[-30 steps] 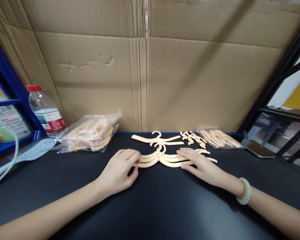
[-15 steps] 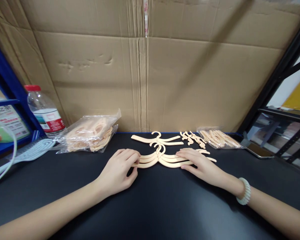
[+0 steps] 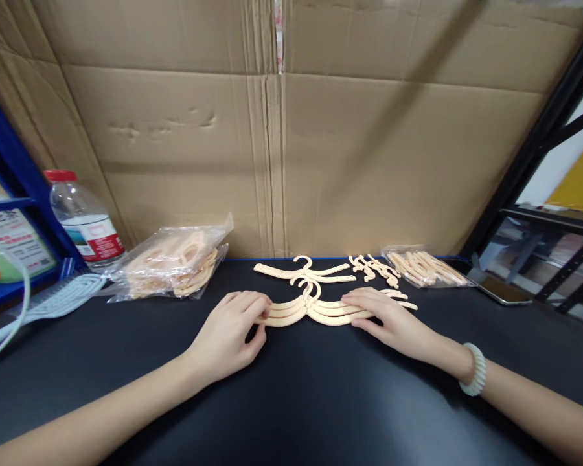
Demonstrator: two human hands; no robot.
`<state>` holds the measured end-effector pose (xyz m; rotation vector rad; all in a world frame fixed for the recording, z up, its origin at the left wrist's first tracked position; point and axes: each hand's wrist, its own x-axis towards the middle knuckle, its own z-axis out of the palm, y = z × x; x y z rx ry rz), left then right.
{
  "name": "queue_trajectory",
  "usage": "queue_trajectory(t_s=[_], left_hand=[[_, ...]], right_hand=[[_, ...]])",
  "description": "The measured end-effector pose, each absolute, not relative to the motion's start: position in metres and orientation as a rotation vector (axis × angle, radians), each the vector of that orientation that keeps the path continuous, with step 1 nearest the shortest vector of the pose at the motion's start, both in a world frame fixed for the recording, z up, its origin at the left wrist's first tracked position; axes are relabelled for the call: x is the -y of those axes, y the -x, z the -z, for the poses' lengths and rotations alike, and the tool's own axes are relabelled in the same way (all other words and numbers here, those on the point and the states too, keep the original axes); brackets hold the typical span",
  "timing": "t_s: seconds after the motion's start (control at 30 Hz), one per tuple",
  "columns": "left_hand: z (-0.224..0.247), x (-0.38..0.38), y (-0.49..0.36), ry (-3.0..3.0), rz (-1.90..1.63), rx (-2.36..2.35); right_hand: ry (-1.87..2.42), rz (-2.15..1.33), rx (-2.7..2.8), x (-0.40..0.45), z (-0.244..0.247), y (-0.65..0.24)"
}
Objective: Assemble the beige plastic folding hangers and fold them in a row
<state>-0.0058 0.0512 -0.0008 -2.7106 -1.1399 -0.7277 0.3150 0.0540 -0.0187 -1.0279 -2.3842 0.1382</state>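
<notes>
- Cream plastic clothes hangers with curved arms and round hooks (image 3: 333, 320), the stack, lie overlapping on the black worktop (image 3: 311, 401), between both hands, hooks pointing away from the person.
- Left hand (image 3: 236, 329): curled over the left ends of the stack, fingers bent and touching it; whether they are clamped tight, I cannot tell.
- Right hand (image 3: 386, 318): released, laid over the stack's right arms with fingers extended; a pale coiled band (image 3: 475, 370) circles the wrist.
- Just behind the stack: more cream hanger pieces (image 3: 276, 272), with a hook at their middle.
- Behind the stack and to its right: small loose cream parts (image 3: 369, 268), then a clear bag of slender cream pieces (image 3: 430, 266) beside them.
- Left of the stack, farther back: clear bags of cream parts (image 3: 170, 259), a pale blue vented brush (image 3: 72, 291) and a transparent red-capped bottle (image 3: 90, 230).
- Behind everything, beyond the stack: upright brown cardboard (image 3: 184, 129).
</notes>
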Motion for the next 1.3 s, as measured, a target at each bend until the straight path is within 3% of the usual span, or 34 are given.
queue_trajectory(t_s=[0.3, 0.7, 1.07, 1.3], left_hand=[[0.000, -0.051, 0.006, 2.735, 0.757, 1.067], [0.002, -0.051, 0.007, 2.690, 0.801, 1.054], [-0.007, -0.057, 0.007, 2.703, 0.870, 1.150], [-0.026, -0.105, -0.001, 2.657, 0.638, 1.213]], right_hand=[[1.033, -0.083, 2.278, -0.062, 0.013, -0.324], [1.380, 0.237, 2.018, -0.109, 0.011, -0.401], [1.346, 0.281, 2.279, -0.133, 0.002, -0.361], [1.376, 0.263, 2.407, -0.157, -0.008, -0.343]])
